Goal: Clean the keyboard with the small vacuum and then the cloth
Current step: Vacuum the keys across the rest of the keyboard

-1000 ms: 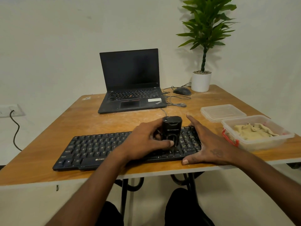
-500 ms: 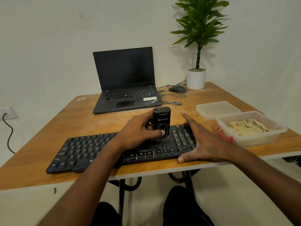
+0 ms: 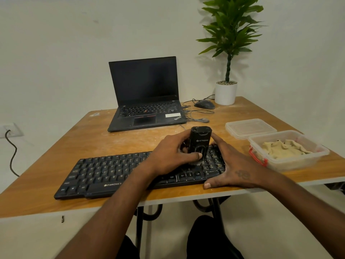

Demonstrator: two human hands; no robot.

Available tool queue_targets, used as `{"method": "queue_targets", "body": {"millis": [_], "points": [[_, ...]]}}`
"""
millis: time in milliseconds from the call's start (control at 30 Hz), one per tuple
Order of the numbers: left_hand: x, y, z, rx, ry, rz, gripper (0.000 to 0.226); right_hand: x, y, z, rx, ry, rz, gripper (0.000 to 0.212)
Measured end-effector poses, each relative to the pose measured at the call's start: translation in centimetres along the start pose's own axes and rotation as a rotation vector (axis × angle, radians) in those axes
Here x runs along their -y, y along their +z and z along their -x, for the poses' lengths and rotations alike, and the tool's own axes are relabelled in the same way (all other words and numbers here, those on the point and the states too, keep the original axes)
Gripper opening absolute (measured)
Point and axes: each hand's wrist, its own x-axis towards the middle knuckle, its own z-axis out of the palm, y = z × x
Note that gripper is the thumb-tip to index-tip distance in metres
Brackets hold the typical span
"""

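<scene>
the small vacuum point(image 3: 200, 144) stands upright on the right end of the keyboard point(image 3: 112, 172), its nozzle down among the keys beside the number pad. the left hand point(image 3: 173, 156) grips it, fingers curled round the body and the thumb pressed across its front. the right hand point(image 3: 235, 169) lies flat over the keyboard's right edge, fingers straight and slightly spread, thumb on the table point(image 3: 56, 146) at the front corner, bracing the board.

the likely trouble, as i judge it: the keyboard sits close to the table's front edge, so a hard push towards the person could slide it off if the bracing hand lifts. pressing the nozzle down too firmly could catch or pop a keycap. the bracing hand also covers part of the number pad, so those keys may get skipped.

the cloth point(image 3: 283, 148) lies crumpled in an open plastic tub point(image 3: 291, 161) just right of the keyboard, its lid point(image 3: 250, 128) behind it. farther back are a laptop point(image 3: 145, 94), a mouse point(image 3: 204, 104) with loose cable, and a potted plant point(image 3: 225, 92). nothing blocks the sweep leftward along the keys.
</scene>
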Motion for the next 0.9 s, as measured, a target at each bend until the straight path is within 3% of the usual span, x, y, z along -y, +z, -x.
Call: {"method": "queue_targets", "body": {"millis": [367,567,800,900], "points": [[1.3,-3.1,2.8,0.045,-0.085,0.167,0.048,0.0,0.1,0.1,0.013,0.011,0.023,0.142],[1.5,-2.9,2.5,0.001,-0.044,0.038,0.053,0.1,0.1,0.1,0.016,0.018,0.032,0.141],[1.4,-3.3,3.1,0.129,-0.049,0.153,0.048,0.2,0.1,0.1,0.022,0.023,0.035,0.141],[1.3,-3.1,2.8,0.109,-0.04,0.116,0.048,0.3,0.0,0.2,0.022,0.021,0.035,0.141]]}}
